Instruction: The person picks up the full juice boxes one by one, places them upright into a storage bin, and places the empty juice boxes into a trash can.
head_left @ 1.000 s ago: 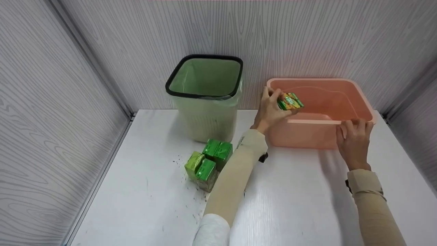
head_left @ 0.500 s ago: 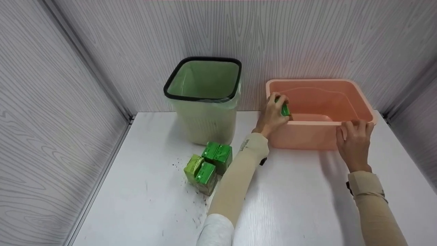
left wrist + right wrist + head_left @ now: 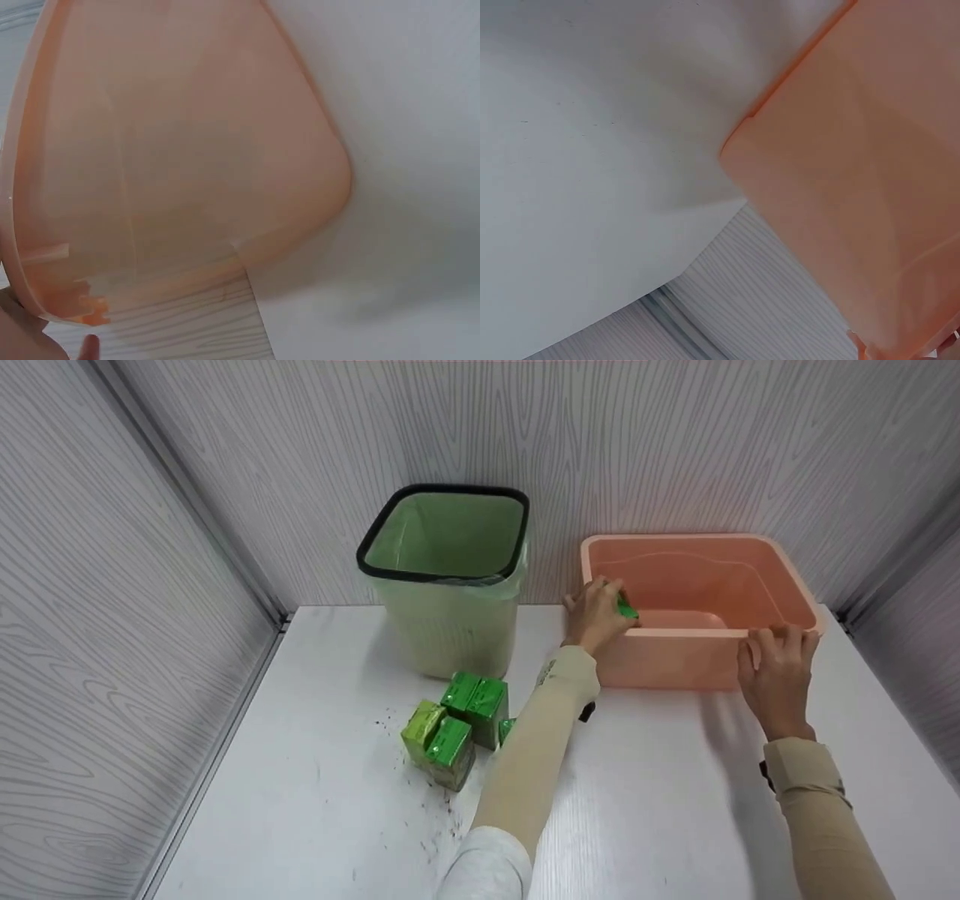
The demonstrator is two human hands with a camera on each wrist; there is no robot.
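My left hand [image 3: 596,615] reaches over the left end of the pink plastic basin [image 3: 667,660]. Its fingers grip a small green carton [image 3: 627,609] just inside the near left corner, and most of the carton is hidden by the hand. In the left wrist view, the basin's outer wall [image 3: 187,150] fills the middle, with part of the left hand [image 3: 26,334] at the lower left rim. My right hand [image 3: 776,682] grips the front rim near the basin's right corner, its fingers curled over the edge.
Left of the basin stands a pale green bin [image 3: 450,622] with a black rim. In front of it, several green cartons [image 3: 450,742] stand together on the white table [image 3: 300,810], with dark specks around them. Another green carton [image 3: 505,727] is partly behind the left forearm.
My left hand has turned and lowered the carton into the basin's left corner, hiding its patterned face. The left forearm has shifted right, uncovering part of another carton. The right hand keeps its hold.
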